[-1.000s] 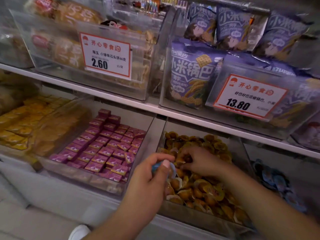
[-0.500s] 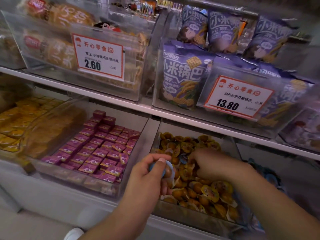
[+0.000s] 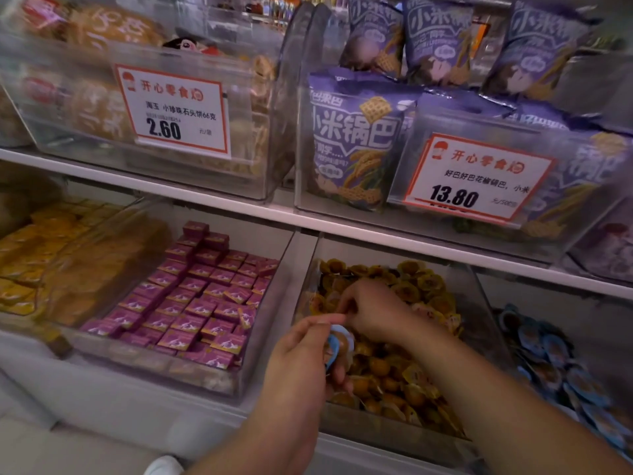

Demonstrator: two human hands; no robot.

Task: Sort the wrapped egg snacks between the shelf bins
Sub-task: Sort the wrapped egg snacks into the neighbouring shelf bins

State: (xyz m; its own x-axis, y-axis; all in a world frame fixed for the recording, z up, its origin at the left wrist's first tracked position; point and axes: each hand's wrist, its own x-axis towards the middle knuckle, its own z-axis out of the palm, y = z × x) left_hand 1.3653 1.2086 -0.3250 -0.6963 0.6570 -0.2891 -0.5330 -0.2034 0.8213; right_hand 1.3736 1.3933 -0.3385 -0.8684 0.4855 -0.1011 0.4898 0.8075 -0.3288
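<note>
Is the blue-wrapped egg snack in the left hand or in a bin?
In the left hand: its fingers pinch the blue-wrapped egg snack above the yellow-snack bin.

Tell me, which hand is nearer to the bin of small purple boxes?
Left. The left hand is just right of the purple-box bin; the right hand reaches deeper into the yellow egg-snack bin, farther away.

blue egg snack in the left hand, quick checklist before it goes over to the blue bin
1. Left hand grips the blue-wrapped egg snack: ok.
2. Only one snack in that hand: cannot tell, fingers hide it.
3. Right hand out of the yellow egg bin: not ok, it is among the snacks.
4. Right hand holds a snack: cannot tell.
5. Blue egg bin on the right open on top: ok.
</note>
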